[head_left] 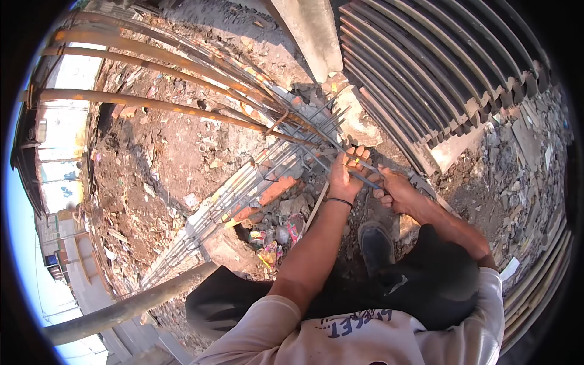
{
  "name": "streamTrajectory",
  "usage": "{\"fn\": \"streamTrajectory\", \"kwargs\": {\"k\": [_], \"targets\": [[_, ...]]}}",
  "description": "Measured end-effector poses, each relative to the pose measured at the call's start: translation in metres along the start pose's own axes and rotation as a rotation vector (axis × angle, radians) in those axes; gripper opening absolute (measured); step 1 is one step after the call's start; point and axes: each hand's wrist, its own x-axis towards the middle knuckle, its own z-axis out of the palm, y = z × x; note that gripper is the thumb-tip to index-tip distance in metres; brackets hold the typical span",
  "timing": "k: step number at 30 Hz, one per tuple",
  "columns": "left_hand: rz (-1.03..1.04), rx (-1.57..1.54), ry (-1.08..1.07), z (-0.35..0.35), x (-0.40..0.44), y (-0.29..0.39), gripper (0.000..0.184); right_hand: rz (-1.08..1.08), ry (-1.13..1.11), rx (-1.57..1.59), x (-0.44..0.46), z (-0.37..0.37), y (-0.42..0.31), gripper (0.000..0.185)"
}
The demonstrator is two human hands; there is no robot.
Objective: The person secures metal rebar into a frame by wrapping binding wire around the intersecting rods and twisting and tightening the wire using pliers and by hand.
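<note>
My left hand [348, 174] is palm up with its fingers stretched out and parted. Thin steel rods pass across or just behind its fingers; whether they touch the palm I cannot tell. Just to its right, my right hand [395, 187] is closed around a dark grey steel rod [364, 179]. Beyond both hands lies a long cage of steel rebar [243, 176], its rod ends bunched near my fingers. A dark wristband [339, 200] circles my left wrist.
Rusty poles [152, 100] slant over the rebar from the left. Ridged, curved sheets [426, 79] are stacked at upper right, beside a concrete post [310, 36]. Rubble and litter [271, 249] cover the ground. A thick pole [134, 301] lies lower left, and more poles [541, 286] lower right.
</note>
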Motion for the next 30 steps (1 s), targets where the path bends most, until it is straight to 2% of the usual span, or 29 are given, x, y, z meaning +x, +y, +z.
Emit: {"fn": "streamTrajectory", "kwargs": {"k": [1,3,4,5,7,8,9,11,12,14,15,16,17,20,21,23,24,26,27,28,30], "targets": [[-0.004,0.005,-0.001,-0.007,0.009,-0.001,0.044,-0.143,0.076,-0.118,0.000,0.001,0.002,0.047],[-0.009,-0.200,-0.266,-0.019,0.018,-0.002,0.040,-0.414,0.216,-0.356,-0.007,0.006,0.008,0.047],[0.052,-0.153,-0.190,-0.016,0.021,-0.004,0.028,-0.553,0.284,-0.477,-0.011,0.007,0.008,0.047],[0.051,-0.152,-0.191,-0.013,0.022,-0.005,0.028,-0.553,0.285,-0.477,-0.012,0.005,0.007,0.047],[0.068,-0.025,0.064,0.000,0.021,-0.006,0.028,-0.644,0.100,-0.960,-0.016,-0.005,-0.008,0.053],[0.085,-0.063,0.037,0.003,0.018,-0.007,0.025,-0.724,0.122,-1.096,-0.015,-0.006,-0.001,0.061],[0.083,-0.060,0.035,0.001,0.022,-0.007,0.025,-0.722,0.125,-1.096,-0.017,-0.006,-0.003,0.061],[0.056,-0.037,0.014,-0.009,0.025,-0.005,0.035,-0.594,-0.002,-1.149,-0.027,-0.002,-0.008,0.055],[0.036,-0.025,0.101,-0.004,0.025,-0.003,0.036,-0.593,-0.001,-1.146,-0.025,0.000,-0.005,0.055],[0.000,0.024,0.057,-0.005,0.015,0.004,0.035,-0.459,-0.133,-0.951,-0.014,0.000,0.000,0.048],[-0.037,0.071,0.022,-0.009,0.004,0.006,0.034,-0.460,-0.137,-0.949,-0.010,-0.001,-0.002,0.048],[-0.016,0.126,-0.114,-0.010,-0.007,0.007,0.034,-0.198,-0.238,-0.522,-0.007,-0.002,-0.006,0.046],[-0.017,0.129,-0.114,-0.005,-0.011,0.008,0.034,0.060,-0.322,-0.091,-0.005,-0.004,-0.008,0.045],[-0.023,-0.034,0.091,0.025,-0.026,0.006,0.039,0.093,-0.229,-0.110,-0.009,-0.002,-0.007,0.044],[-0.023,-0.030,0.088,0.018,-0.017,0.005,0.039,0.104,-0.180,-0.123,-0.010,-0.002,-0.008,0.044],[-0.028,-0.143,-0.128,-0.010,0.008,0.001,0.038,0.130,-0.105,-0.141,-0.016,-0.001,-0.008,0.044],[-0.034,-0.137,-0.158,-0.007,0.008,0.001,0.038,0.141,-0.080,-0.146,-0.021,-0.001,-0.008,0.044],[-0.007,-0.102,-0.082,0.002,0.005,-0.001,0.039,-0.714,0.200,-0.974,-0.031,-0.002,-0.014,0.040],[0.021,-0.063,-0.006,0.007,0.002,0.000,0.040,-0.718,0.199,-0.976,-0.028,-0.001,-0.007,0.040],[0.003,-0.080,-0.066,0.004,0.002,0.000,0.040,-0.670,0.133,-0.976,-0.023,0.001,0.003,0.038],[-0.019,-0.030,-0.042,0.004,-0.007,0.002,0.039,-0.628,0.072,-0.977,-0.014,-0.001,0.009,0.035]]}}
